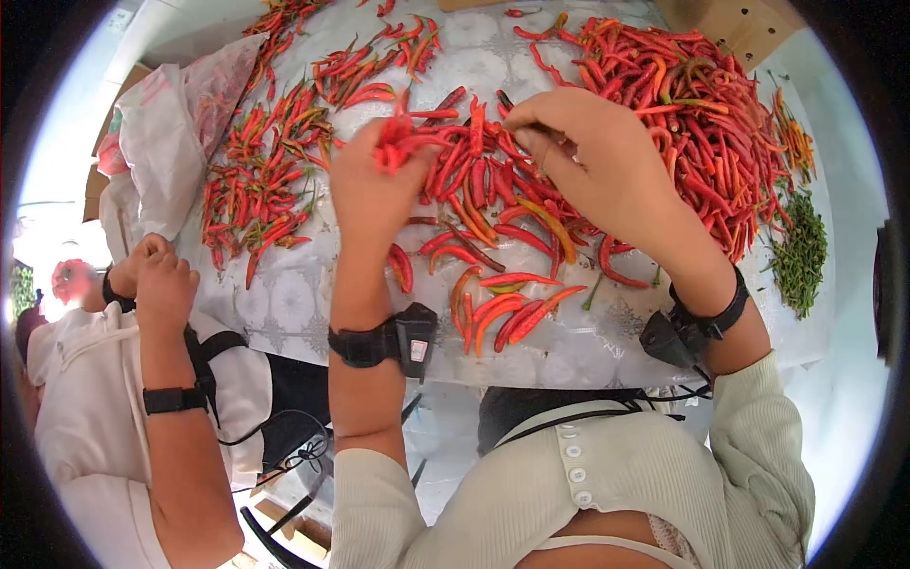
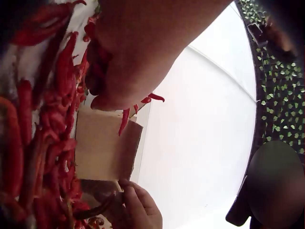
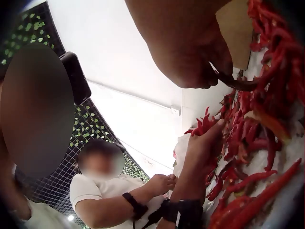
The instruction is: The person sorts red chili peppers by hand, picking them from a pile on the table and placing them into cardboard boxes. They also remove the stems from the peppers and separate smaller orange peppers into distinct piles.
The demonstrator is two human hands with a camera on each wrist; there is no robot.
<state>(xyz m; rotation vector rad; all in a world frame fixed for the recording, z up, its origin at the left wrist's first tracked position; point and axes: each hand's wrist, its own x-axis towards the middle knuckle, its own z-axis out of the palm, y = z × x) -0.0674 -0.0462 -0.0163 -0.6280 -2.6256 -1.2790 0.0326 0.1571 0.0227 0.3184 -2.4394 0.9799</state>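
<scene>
My left hand [image 1: 372,194] grips a bunch of red chili peppers [image 1: 403,142] above the table, their tips sticking out past the fingers. In the right wrist view, that bunch [image 3: 206,125] fans up from the hand. To its right, my right hand [image 1: 611,171] bends down over the loose peppers. Thumb and fingers pinch the end of a dark, brownish chili pepper [image 3: 238,85], which also shows in the left wrist view [image 2: 97,210]. Below both hands lies a spread of loose red chili peppers [image 1: 483,180], with a smaller group [image 1: 517,308] near the table's front edge.
A large heap of red chilies [image 1: 701,123] covers the right side, with green stems [image 1: 799,256] piled beyond it. Smaller chilies [image 1: 265,171] lie at the left near a white plastic bag [image 1: 166,142]. Another person [image 1: 142,379] sits at the left. A cardboard box [image 1: 735,24] stands at the back right.
</scene>
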